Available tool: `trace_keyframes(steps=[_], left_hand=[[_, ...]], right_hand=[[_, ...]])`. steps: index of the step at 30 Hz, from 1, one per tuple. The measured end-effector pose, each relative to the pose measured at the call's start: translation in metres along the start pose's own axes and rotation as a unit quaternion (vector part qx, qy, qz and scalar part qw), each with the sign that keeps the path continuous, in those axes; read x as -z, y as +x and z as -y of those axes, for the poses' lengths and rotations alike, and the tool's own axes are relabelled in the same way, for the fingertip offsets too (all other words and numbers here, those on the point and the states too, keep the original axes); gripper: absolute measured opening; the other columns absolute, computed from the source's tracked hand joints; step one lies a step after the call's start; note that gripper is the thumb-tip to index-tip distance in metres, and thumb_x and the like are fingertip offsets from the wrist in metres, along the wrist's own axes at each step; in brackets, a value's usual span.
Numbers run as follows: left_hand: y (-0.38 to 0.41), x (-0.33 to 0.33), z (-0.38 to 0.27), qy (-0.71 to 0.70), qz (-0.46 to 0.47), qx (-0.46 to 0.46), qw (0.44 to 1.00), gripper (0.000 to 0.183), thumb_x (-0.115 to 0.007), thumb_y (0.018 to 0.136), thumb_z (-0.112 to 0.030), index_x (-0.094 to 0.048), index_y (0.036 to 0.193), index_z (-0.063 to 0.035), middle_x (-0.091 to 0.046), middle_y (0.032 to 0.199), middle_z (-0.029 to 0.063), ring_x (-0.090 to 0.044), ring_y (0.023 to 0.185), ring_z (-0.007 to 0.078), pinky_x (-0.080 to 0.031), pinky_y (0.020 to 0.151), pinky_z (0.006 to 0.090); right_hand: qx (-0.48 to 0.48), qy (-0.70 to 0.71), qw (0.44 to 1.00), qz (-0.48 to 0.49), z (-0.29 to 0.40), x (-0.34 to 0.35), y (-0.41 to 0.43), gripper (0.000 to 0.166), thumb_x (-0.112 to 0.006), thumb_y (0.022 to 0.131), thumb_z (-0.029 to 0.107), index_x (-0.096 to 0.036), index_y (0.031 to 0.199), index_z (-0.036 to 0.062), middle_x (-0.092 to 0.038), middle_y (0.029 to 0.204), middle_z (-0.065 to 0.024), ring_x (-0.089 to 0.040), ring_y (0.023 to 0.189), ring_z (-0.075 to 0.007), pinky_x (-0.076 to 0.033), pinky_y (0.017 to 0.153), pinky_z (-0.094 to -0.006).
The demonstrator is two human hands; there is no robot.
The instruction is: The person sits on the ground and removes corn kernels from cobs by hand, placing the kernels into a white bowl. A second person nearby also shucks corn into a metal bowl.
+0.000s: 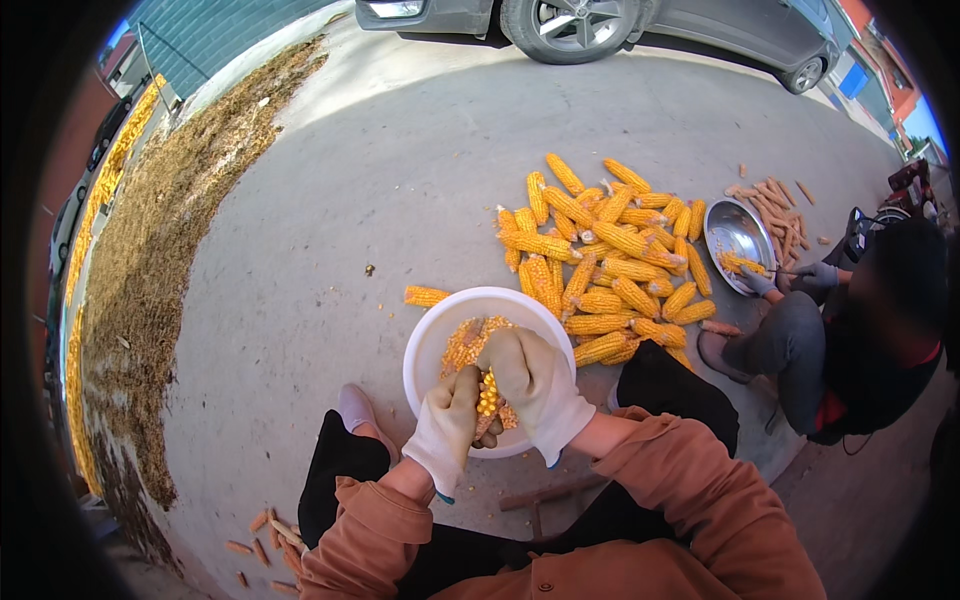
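A partly shelled ear of corn (pixel 487 397) is held over a white plastic basin (pixel 422 335) between my knees. My left hand (pixel 450 420), in a white knit work glove with a tan coating, is wrapped around its lower part. Pressed against its upper part is my right hand (pixel 529 375), gloved alike, with the fingers curled; it hides the ear's top end. Yellow kernels remain on one side, and bare cob shows at the bottom. Inside the basin lie loose corn kernels (pixel 459 346) and what looks like a cob piece, partly covered by my hands.
Unshelled corn ears (pixel 622 240) are heaped beyond the basin to the right, with one ear (pixel 426 296) at its left rim. A co-worker (pixel 870 330) sits at right by a steel bowl (pixel 739 225). Bare cobs (pixel 281 544) lie lower left. A car (pixel 600 22) stands ahead.
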State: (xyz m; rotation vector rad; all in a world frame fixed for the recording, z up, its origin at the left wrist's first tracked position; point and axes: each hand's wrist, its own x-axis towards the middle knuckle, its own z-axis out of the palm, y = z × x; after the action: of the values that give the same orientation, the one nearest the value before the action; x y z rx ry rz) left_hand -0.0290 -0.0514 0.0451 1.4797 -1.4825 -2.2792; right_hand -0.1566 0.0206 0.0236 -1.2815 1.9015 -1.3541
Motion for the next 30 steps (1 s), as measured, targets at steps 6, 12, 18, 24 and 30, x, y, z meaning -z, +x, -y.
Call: trace_keyframes(steps=[6,12,18,24,30], left_hand=[[0.001,0.003,-0.008,0.025,0.046,0.04,0.998,0.053,-0.024,0.103,-0.041,-0.059,0.101,-0.0007,-0.062,0.068,0.0129,-0.059,0.053,0.0191,-0.046,0.049,0.0283],[0.006,-0.002,-0.007,-0.002,0.026,0.059,0.998,0.057,-0.021,0.101,-0.042,-0.059,0.11,0.0006,-0.065,0.076,0.0155,-0.063,0.06,0.0206,-0.05,0.054,0.0288],[-0.005,0.007,0.003,-0.009,0.118,0.061,0.991,0.068,-0.026,0.1,-0.061,-0.066,0.094,-0.0051,-0.062,0.067,0.0072,-0.059,0.054,0.0173,-0.047,0.051,0.0274],[0.013,-0.006,0.034,0.001,-0.009,-0.143,0.99,0.037,-0.045,0.102,-0.036,-0.058,0.1,-0.0015,-0.061,0.081,0.0112,-0.062,0.07,0.0216,-0.05,0.065,0.031],[0.035,-0.018,0.078,0.083,-0.113,-0.313,0.939,0.035,-0.039,0.103,-0.034,-0.057,0.117,-0.0065,-0.063,0.103,0.027,-0.058,0.098,0.048,-0.049,0.08,0.0479]], right_hand=[[-0.113,0.161,0.98,0.009,0.005,0.011,0.012,0.031,-0.039,0.099,0.024,-0.06,0.09,0.0023,-0.063,0.089,-0.0141,-0.06,0.08,-0.0225,-0.05,0.075,-0.0344],[-0.06,0.098,0.993,0.021,-0.001,0.015,0.019,0.03,-0.039,0.099,0.017,-0.064,0.101,0.0008,-0.067,0.1,-0.0119,-0.063,0.089,-0.0213,-0.051,0.083,-0.0327],[-0.11,0.121,0.985,0.06,0.017,0.008,0.019,0.037,-0.037,0.1,0.026,-0.063,0.108,0.0011,-0.065,0.095,-0.0112,-0.06,0.082,-0.0176,-0.049,0.079,-0.0301],[-0.197,0.213,0.955,-0.063,0.004,-0.024,0.005,0.037,-0.042,0.101,0.026,-0.055,0.125,0.0016,-0.063,0.09,-0.0109,-0.062,0.087,-0.0187,-0.051,0.078,-0.0315],[-0.148,0.073,0.984,-0.071,0.0,-0.04,-0.007,0.038,-0.053,0.094,0.035,-0.062,0.105,-0.0004,-0.064,0.092,-0.0181,-0.062,0.086,-0.0309,-0.049,0.08,-0.0394]])
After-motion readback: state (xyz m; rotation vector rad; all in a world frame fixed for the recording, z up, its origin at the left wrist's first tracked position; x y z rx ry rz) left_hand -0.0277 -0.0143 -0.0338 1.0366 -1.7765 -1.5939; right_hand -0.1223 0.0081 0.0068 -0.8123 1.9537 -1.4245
